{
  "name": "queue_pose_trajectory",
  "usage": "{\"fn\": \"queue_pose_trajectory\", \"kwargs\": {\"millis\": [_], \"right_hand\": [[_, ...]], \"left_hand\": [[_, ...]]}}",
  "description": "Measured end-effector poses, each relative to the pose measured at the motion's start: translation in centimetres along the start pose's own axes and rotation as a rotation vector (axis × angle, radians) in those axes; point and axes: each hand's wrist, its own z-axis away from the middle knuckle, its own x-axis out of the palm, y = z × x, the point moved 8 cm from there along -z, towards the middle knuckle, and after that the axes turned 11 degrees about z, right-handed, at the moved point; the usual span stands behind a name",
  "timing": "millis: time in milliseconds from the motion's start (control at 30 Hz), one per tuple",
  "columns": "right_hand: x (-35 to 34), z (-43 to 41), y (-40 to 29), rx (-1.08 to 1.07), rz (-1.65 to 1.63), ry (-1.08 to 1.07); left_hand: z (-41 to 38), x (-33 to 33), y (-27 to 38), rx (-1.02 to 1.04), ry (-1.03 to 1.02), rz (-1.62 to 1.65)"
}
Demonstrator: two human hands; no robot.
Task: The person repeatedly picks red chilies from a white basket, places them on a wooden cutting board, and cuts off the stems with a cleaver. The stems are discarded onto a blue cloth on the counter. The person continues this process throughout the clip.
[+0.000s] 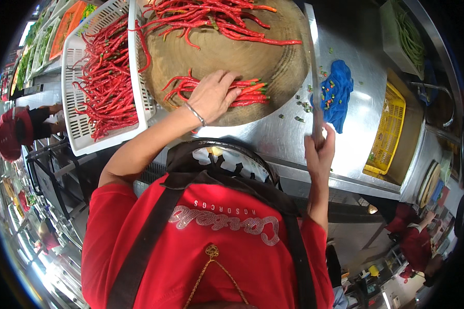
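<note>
My left hand (216,94) lies over a small bunch of long red chilli peppers (251,94) near the front of a round wooden chopping block (232,54). The stem ends of the bunch point right. In my right hand (321,148) is the handle of a long-bladed knife (315,69), held upright in the picture beside the block's right edge, apart from the bunch. A larger pile of red chillies (220,19) rests on the far part of the block. Several cut stem ends (304,105) are scattered on the steel counter right of the knife.
A white plastic basket of red chillies (108,77) stands left of the block. A blue cloth (338,92) lies on the steel counter (365,100). Further right are a yellow basket (388,133) in a sink and a crate of green beans (408,36). Other people (413,239) stand behind.
</note>
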Motion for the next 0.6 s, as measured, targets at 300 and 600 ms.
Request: {"fn": "queue_pose_trajectory", "kwargs": {"millis": [300,600], "right_hand": [[0.7,5.0,-0.7,0.020,0.130,-0.216],[4.0,7.3,-2.7,-0.160,0.368,-0.204]], "left_hand": [[-3.5,1.4,-1.9,-0.045,-0.091,0.058],[-4.5,1.3,-2.0,0.063,-0.029,0.120]]}}
